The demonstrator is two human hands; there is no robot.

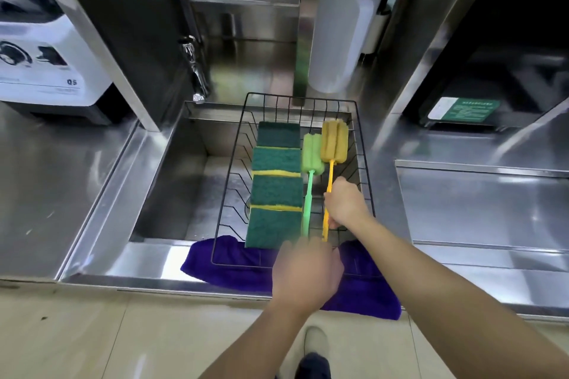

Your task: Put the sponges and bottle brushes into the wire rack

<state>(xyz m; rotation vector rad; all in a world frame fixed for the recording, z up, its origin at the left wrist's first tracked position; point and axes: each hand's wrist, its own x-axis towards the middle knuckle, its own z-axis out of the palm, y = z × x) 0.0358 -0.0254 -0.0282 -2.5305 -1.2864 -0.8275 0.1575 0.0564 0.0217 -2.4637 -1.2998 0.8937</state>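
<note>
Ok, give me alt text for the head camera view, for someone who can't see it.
Two bare hands place bottle brushes in a black wire rack over a steel sink: the right hand grips the yellow brush, the left hand is at the green brush. Four green sponges lie in a row beside them; a purple cloth sits under the rack.

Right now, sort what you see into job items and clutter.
Job: wire rack; four sponges in a row in it; green brush, left hand at its handle; yellow brush, right hand gripping its handle.

Clutter: purple cloth under the rack; tap; white appliance; sink.
</note>
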